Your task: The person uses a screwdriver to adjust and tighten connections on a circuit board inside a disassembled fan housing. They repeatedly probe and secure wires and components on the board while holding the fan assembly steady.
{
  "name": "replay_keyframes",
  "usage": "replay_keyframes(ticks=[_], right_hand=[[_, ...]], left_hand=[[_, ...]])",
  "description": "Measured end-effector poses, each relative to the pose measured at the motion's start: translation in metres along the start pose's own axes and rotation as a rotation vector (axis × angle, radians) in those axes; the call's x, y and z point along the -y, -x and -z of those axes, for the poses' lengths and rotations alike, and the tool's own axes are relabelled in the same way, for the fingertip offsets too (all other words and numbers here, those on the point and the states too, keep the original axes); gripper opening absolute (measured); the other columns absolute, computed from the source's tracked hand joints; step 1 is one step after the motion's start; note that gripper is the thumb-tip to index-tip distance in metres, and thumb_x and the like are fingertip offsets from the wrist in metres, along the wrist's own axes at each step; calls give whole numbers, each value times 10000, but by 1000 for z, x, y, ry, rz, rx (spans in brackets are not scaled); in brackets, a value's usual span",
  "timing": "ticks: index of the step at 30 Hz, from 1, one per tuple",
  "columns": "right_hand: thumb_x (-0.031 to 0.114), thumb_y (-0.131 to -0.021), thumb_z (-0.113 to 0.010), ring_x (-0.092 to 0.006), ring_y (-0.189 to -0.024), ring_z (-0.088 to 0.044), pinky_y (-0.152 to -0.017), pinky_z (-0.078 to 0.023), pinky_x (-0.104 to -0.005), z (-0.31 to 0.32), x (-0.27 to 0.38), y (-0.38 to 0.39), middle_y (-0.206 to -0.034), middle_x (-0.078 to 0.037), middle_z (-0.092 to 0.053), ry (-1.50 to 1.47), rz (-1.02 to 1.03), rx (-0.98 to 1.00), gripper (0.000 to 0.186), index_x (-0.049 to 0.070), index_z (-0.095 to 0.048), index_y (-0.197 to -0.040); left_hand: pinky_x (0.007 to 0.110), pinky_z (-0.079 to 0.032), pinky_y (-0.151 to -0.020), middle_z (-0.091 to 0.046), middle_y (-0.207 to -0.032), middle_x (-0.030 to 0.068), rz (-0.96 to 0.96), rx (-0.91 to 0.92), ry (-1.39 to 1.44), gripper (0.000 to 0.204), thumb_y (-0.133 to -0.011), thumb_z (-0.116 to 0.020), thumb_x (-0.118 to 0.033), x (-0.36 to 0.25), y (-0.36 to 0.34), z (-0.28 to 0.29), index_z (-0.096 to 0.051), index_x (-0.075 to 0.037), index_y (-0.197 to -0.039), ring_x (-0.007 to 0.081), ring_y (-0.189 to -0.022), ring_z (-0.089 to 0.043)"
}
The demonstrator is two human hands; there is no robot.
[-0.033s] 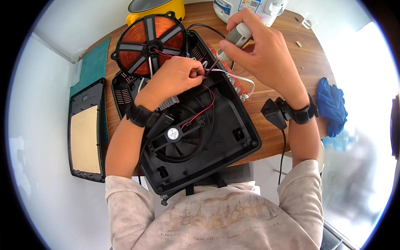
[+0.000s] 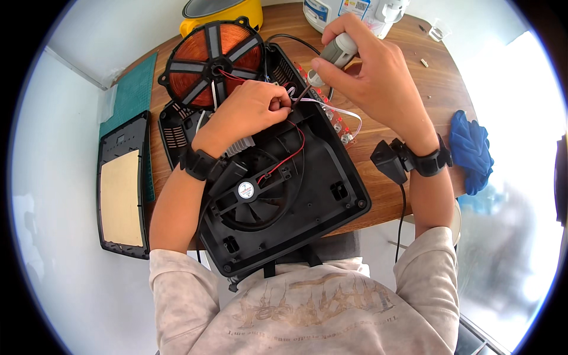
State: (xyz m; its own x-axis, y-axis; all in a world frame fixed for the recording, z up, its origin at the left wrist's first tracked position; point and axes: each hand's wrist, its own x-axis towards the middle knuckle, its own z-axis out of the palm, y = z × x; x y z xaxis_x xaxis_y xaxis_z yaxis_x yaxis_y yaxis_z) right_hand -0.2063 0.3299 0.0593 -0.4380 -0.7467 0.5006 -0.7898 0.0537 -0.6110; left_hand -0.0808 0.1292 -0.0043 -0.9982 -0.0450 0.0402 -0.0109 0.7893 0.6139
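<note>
My right hand (image 2: pixel 378 77) grips a screwdriver (image 2: pixel 338 52) by its grey handle, the shaft slanting down and left into a black appliance housing (image 2: pixel 319 198). Close to the screwdriver's tip, my left hand (image 2: pixel 251 109) is closed, fingers bent in a pinch; what they hold, if anything, is hidden. A red wire (image 2: pixel 303 145) runs from beneath those fingers to a black cooling fan (image 2: pixel 251 198) in the housing. The round copper coil (image 2: pixel 195 62) leans on the housing's far left part. A red circuit board (image 2: pixel 338 125) with a white ribbon cable lies along the right side.
A black-framed panel (image 2: pixel 121 183) and a green cutting mat (image 2: pixel 127 89) are at the left. Behind stand a yellow container (image 2: pixel 251 12) and a white appliance (image 2: pixel 378 12). A blue cloth (image 2: pixel 470 151) lies on the wooden table's (image 2: pixel 402 100) right edge. The housing overhangs the near edge.
</note>
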Motion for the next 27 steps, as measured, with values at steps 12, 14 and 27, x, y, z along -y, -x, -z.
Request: replay_keyframes(ticks=[12, 14, 27], right_hand=[[143, -881, -773, -235, -563, -601, -545, -481, -327, -1, -5, -1, -681, -88, -637, -27, 124, -54, 320, 66, -523, -1064], [145, -886, -772, -236, -570, -602, -549, -485, -330, -1, -5, -2, -686, -87, -639, -54, 95, -43, 318, 66, -519, -1061], [146, -910, -753, -236, -624, -596, -593, -497, -341, 3, 11, 5, -773, -111, -646, -135, -112, 17, 308, 50, -509, -1072]], left_hand=[[298, -527, -582, -693, -666, 97, 158, 196, 55, 155, -877, -674, -112, -16, -12, 20, -737, 21, -927, 164, -551, -673], [304, -540, -602, -714, -695, 105, 153, 212, 36, 161, -867, -662, -114, -16, -12, 23, -751, 11, -919, 174, -558, -686], [349, -540, -636, -730, -765, 115, 112, -24, -67, 190, -855, -701, -188, 0, -6, 1, -777, -42, -949, 256, -661, -706]])
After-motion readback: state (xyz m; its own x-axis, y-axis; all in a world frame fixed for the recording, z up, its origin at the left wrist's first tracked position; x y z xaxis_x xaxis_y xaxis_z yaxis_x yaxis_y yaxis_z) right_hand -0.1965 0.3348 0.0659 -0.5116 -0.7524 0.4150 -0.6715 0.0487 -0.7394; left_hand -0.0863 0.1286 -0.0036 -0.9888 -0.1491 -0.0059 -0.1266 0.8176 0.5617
